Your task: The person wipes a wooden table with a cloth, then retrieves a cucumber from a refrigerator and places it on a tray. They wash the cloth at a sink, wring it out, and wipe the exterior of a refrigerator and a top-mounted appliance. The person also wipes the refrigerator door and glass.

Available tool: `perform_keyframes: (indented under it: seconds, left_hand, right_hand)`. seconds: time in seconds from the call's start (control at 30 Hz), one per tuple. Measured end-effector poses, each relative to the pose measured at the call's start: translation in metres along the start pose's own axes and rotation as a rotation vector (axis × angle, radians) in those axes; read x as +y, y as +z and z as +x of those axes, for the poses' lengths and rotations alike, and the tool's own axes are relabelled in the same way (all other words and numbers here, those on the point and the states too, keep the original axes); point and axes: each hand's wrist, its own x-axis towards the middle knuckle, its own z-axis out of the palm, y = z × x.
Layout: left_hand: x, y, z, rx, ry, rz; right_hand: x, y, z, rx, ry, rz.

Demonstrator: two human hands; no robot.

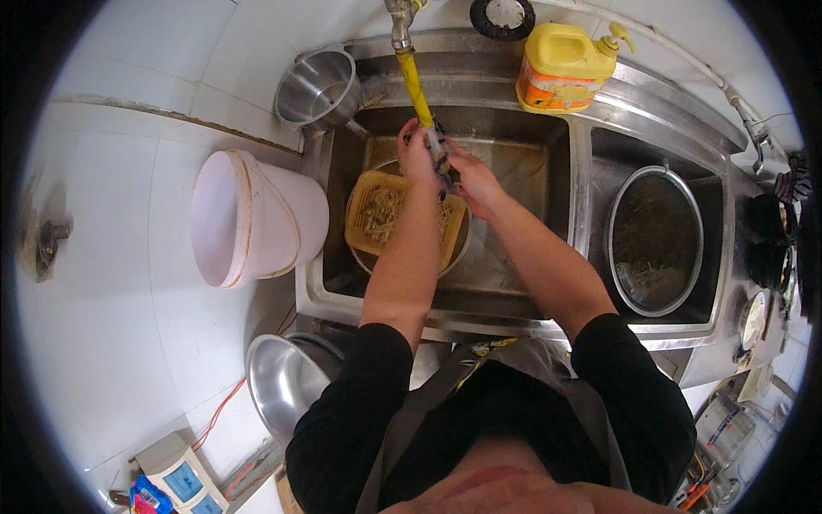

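My left hand (pixel 419 157) and my right hand (pixel 476 181) are together over the large steel sink basin (pixel 523 167). Between them they grip a dark, wet object (pixel 442 160), too blurred and covered by fingers to name. Water streams onto it from a yellow hose (pixel 414 87) fixed to the metal tap (pixel 401 29). Below my left forearm is a yellow plastic basket (pixel 354 234) with pale, shredded-looking food (pixel 382 209) inside. It sits over a round vessel, of which little more than the rim shows.
A white bucket (pixel 298 212) lies on its side at the left, near a tilted steel pot (pixel 324 90). A yellow pump jug (pixel 562 64) stands on the back ledge. The right basin (pixel 600 148) holds a round metal-rimmed vessel (pixel 655 241) with dark contents. A steel bowl (pixel 282 379) is lower left.
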Motion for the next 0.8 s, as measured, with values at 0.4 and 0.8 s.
perform_keyframes:
  seconds: [0.4, 0.8]
  left_hand:
    - [-0.005, -0.014, -0.055, -0.254, -0.568, -0.650]
    - [0.028, -0.021, -0.105, -0.232, -0.444, -0.678]
  right_hand:
    - [-0.233, 0.078, -0.041, 0.414, -0.906, -1.228]
    - [-0.248, 0.156, -0.039, 0.285, -0.717, -1.855]
